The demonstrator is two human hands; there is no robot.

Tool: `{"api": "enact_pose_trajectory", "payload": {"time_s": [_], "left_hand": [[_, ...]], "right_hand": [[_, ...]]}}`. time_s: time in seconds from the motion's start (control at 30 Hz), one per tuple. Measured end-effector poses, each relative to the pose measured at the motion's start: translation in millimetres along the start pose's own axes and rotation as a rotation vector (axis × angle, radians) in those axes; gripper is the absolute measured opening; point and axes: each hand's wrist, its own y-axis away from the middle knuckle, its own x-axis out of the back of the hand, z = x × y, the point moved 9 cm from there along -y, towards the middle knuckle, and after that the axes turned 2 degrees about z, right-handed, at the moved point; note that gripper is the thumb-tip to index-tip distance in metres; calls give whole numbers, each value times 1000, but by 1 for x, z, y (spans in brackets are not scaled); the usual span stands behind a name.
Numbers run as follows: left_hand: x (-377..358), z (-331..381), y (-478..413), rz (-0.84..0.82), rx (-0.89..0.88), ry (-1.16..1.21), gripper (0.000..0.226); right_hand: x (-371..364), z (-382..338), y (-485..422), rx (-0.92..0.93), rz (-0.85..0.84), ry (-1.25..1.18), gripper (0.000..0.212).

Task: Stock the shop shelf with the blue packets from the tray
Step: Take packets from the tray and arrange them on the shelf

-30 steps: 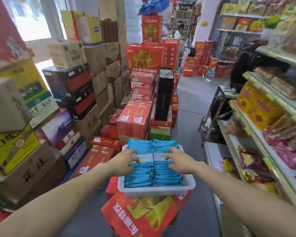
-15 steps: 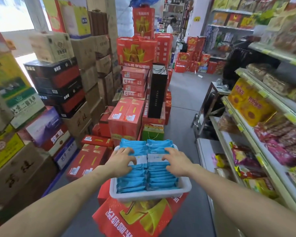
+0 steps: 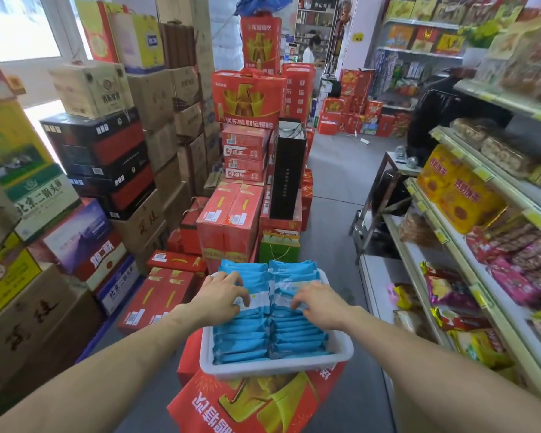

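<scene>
Item: blue packets (image 3: 247, 342), white-panelled, two upright rows in white tray (image 3: 275, 367); left hand (image 3: 219, 295) and right hand (image 3: 320, 303) each grasping several.

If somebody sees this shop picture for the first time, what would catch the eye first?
First come the two rows of blue packets in the white tray at the lower centre, with the left hand and the right hand curled over them. Next come the red cartons stacked high beyond the tray, and the snack shelf along the right.
</scene>
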Motion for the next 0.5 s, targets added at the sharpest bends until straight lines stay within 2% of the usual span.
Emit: {"api": "enact_pose_trajectory", "payload": {"time_s": [0.13,0.37,0.5], "left_hand": [[-12,4,0,-123,-76,169,30],[-10,4,1,-65,-121,190,43],[19,15,-10,-69,-168,250,49]], "right_hand": [[1,3,3,17,30,-22,34],[32,16,8,49,78,-41,29],[66,26,19,78,73,-101,22]]}}
